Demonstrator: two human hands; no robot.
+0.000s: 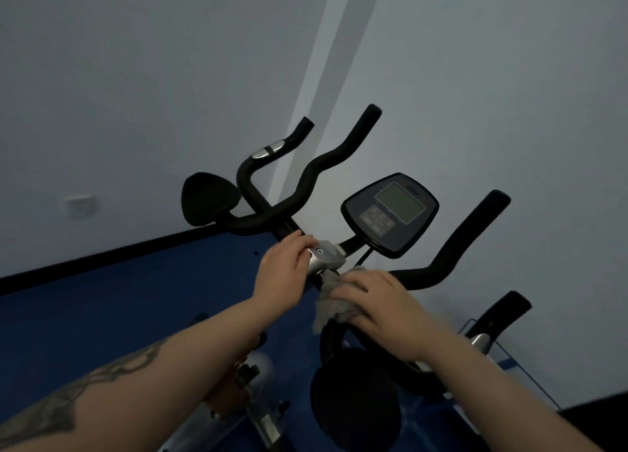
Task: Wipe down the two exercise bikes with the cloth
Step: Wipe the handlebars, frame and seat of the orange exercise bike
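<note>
An exercise bike with black curved handlebars (306,180) and a console with a grey screen (390,214) fills the middle of the view. My left hand (283,268) grips the silver clamp (323,256) at the handlebar's centre. My right hand (377,305) lies with spread fingers on a grey cloth (328,310), pressing it against the handlebar just below the clamp. The cloth hangs crumpled under my fingers. A second black handlebar end (509,307) shows at the right, and I cannot tell whether it belongs to another bike.
Two black round elbow pads (209,198) (353,394) flank the bars. The bike's silver frame and an orange part (234,383) lie below my left arm. A pale wall with a socket (79,205) stands behind, above a black skirting and blue floor (119,302).
</note>
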